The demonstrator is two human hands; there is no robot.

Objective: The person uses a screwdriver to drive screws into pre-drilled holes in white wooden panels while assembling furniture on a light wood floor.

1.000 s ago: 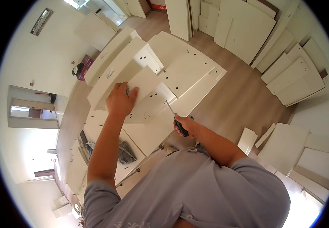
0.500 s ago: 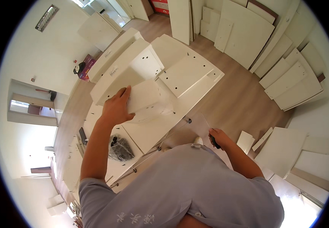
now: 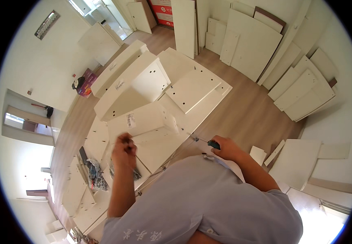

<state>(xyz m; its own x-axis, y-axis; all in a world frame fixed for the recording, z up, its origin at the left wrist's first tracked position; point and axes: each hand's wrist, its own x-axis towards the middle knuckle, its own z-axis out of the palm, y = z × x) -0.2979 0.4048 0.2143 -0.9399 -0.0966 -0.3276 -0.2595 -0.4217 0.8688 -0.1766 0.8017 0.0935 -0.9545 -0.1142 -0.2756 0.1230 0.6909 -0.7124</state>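
My right hand (image 3: 227, 148) is closed around a screwdriver with a dark green handle (image 3: 214, 144); its thin shaft points left toward the edge of the white board (image 3: 159, 151). Near that board's left part, my left hand (image 3: 124, 149) hovers with its fingers curled in, slightly blurred. Whatever it may pinch is too small to make out. Just beyond it rests a white panel piece (image 3: 143, 120) with a label and small holes. Behind that stands a white drawer-like box (image 3: 121, 91) with dark holes. Below my left hand, a bag of dark hardware (image 3: 136, 175) is partly hidden by the forearm.
Another plastic bag of hardware (image 3: 96, 175) lies at the left, beside a black strip-like object (image 3: 83, 153). White boards (image 3: 249, 44) lean on the wall at the back right. A purple box (image 3: 87, 82) sits on the floor at the far left. Smaller panels (image 3: 258, 155) lie at the right.
My left hand has let go of the white panel piece and drawn back toward me, its fingers now curled. My right hand has moved up and left with the screwdriver.
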